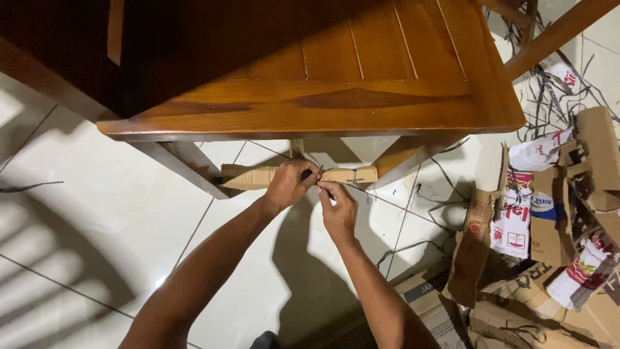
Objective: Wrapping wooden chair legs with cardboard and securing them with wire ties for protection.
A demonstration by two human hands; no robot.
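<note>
Both forearms reach toward twelve o'clock; left hand (290, 183) and right hand (337, 205) pinch a thin dark strap (318, 176), barely visible, on the brown cardboard-wrapped wooden rail (258, 176), half hidden under the glossy brown wooden table (323, 103).

My left hand (289, 184) and right hand (337, 205) meet at a cardboard-wrapped rail (261, 176) under the front edge of the wooden table (310, 97). The table stands on the floor (97, 213). Torn cardboard boxes (549, 245) lie on the floor to my right.

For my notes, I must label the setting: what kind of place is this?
Probably a room in a home or small workshop: white tiled floor, wooden furniture, a pile of torn cardboard and loose black straps.
</note>
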